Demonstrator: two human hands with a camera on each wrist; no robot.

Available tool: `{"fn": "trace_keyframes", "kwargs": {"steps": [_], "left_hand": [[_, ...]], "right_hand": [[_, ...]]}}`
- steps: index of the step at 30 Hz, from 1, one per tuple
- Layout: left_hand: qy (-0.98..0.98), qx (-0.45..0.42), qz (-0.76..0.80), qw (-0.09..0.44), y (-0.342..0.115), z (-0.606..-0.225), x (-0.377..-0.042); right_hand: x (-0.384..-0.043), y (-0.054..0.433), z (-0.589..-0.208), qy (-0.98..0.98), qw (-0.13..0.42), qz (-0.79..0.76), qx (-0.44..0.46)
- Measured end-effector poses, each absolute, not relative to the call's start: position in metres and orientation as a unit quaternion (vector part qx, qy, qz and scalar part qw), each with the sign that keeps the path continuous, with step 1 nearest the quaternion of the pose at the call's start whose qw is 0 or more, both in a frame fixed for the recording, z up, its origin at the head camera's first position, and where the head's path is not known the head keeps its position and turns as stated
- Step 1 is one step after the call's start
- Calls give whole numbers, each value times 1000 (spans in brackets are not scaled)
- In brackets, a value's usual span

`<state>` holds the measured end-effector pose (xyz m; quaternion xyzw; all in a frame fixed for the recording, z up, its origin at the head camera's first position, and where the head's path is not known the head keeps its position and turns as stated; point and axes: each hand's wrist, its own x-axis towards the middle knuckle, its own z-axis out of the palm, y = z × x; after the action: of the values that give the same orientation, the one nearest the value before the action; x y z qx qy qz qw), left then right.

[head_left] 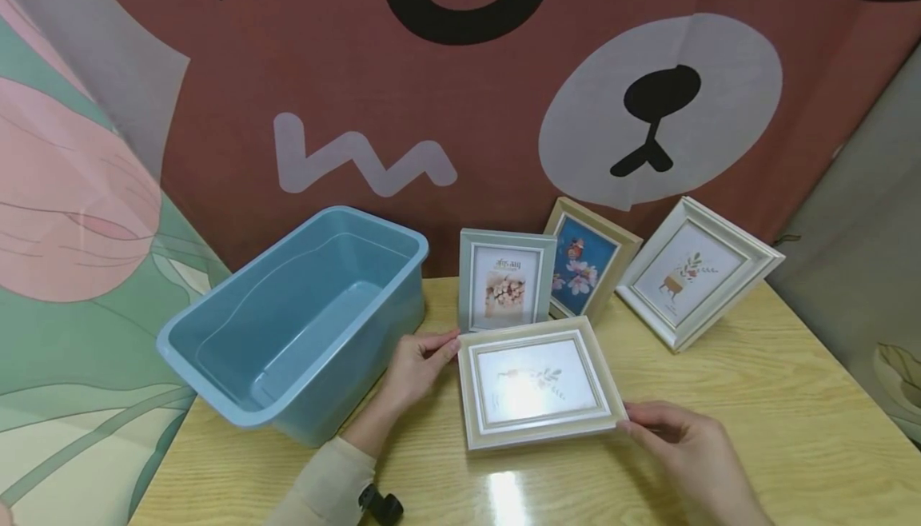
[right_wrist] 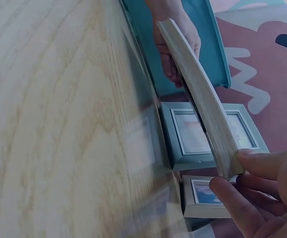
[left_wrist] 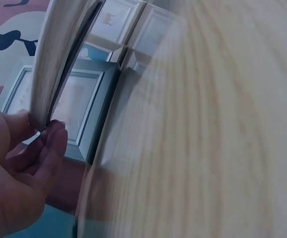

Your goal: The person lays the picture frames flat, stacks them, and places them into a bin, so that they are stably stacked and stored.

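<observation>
Both hands hold a cream picture frame tilted above the table, its glass reflecting light in the head view. My left hand pinches its upper left corner between thumb and fingers. At the lower right corner, my right hand pinches it likewise. Seen edge-on, the held picture frame has the left thumb on one face and fingers on the other. In the right wrist view the same picture frame spans between the two hands. Just behind it stands a grey-green picture frame, upright.
A blue plastic bin stands at the left of the wooden table. Behind, a tan picture frame with a blossom picture and a silver-white picture frame lean upright. A printed cloth hangs along the table's back edge.
</observation>
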<state>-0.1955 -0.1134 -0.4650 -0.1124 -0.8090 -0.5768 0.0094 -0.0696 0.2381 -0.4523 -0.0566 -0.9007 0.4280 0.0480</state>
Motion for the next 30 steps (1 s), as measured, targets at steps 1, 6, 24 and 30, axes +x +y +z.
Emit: {"fn": "trace_keyframes", "kwargs": {"steps": [1,6,24,30], "left_hand": [[-813,-121,-570,8,-114,-465,-195],[-810,-154,-565,-24,-119,-467,-195],[-840,-151,-520,-33,-121,-476,-197],[-853,-137,-501,-46,-121,-476,-195]], "right_hand": [[-69,238,-453,-900,44,430,-58],[-67,237,-454,-899,19,434,-56],[-70,230,-458,-902,-61,421,-71],[-70,229,-465,-903,-60,421,-63]]}}
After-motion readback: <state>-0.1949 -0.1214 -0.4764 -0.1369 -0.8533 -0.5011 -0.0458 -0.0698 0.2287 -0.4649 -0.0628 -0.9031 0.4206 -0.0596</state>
